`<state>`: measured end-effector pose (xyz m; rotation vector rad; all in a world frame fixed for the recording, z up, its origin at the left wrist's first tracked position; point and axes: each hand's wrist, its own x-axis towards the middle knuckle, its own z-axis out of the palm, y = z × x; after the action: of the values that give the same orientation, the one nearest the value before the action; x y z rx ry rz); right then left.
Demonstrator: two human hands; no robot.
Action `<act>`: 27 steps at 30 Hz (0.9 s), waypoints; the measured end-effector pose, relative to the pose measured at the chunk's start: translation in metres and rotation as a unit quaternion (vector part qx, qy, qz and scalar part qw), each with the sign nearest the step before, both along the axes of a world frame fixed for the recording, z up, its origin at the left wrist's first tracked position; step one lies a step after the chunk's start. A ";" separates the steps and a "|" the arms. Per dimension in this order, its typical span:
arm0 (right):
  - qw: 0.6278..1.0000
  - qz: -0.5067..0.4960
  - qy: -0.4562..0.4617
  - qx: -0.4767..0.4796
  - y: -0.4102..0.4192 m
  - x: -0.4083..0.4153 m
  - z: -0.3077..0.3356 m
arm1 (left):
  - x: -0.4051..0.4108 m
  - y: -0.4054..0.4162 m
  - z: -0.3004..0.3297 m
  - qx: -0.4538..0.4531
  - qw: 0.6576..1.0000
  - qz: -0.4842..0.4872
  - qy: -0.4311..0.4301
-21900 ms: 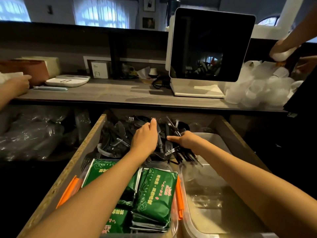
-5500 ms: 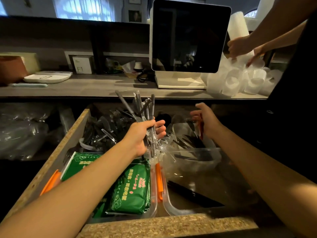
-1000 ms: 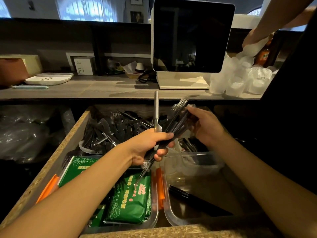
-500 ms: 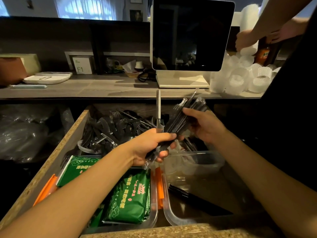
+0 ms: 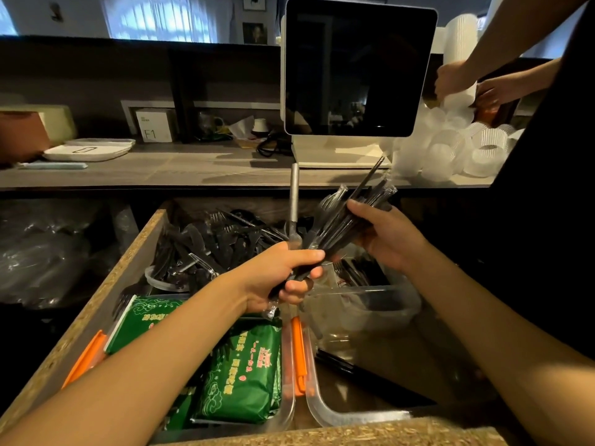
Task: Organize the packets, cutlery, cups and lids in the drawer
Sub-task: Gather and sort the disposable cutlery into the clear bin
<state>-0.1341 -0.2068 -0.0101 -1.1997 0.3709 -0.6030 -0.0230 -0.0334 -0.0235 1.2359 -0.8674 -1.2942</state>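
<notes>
Both hands grip cutlery bundle.

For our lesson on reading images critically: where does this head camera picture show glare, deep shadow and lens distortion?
Head view: windows blow out white; the space left of the drawer sinks into near-black shadow; the counter edge bows from the wide-angle lens; the screen carries dim reflections.

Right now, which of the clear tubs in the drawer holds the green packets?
The left tub, the one with orange clips, under the left hand. It holds the green packets. The right tub holds only some black cutlery.
</notes>
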 end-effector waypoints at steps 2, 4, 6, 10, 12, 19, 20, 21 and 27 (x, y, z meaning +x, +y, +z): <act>0.999 -0.031 -0.009 -0.002 -0.001 0.000 0.002 | -0.002 0.000 0.001 0.004 1.000 0.001 0.006; 0.998 -0.052 -0.028 0.034 -0.001 -0.001 0.004 | -0.003 0.000 0.002 0.006 1.000 -0.005 -0.001; 0.996 -0.051 -0.031 0.067 0.000 -0.002 0.007 | -0.004 0.000 0.002 0.007 1.000 -0.014 -0.010; 0.983 -0.021 -0.069 0.169 0.000 -0.001 0.011 | -0.002 0.001 0.003 0.008 0.999 -0.025 -0.022; 0.966 -0.040 -0.109 0.230 -0.006 -0.002 0.012 | -0.001 0.001 0.003 0.012 0.999 -0.026 -0.031; 0.925 -0.063 -0.218 0.304 -0.017 -0.003 0.011 | 0.008 0.000 -0.001 0.025 0.998 0.035 -0.034; 0.923 -0.062 -0.224 0.308 -0.016 -0.001 0.010 | 0.007 -0.001 -0.002 0.031 0.998 0.046 -0.024; 0.921 -0.060 -0.225 0.312 -0.014 0.002 0.009 | 0.005 -0.003 -0.003 0.037 0.998 0.057 -0.012; 0.946 -0.016 -0.165 0.279 0.012 0.011 0.004 | -0.006 -0.012 -0.009 0.011 0.990 0.136 0.031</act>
<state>-0.1235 -0.1951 -0.0065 -0.5371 0.2499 -0.6576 -0.0288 -0.0455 -0.0326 1.2752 -0.6174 -1.1176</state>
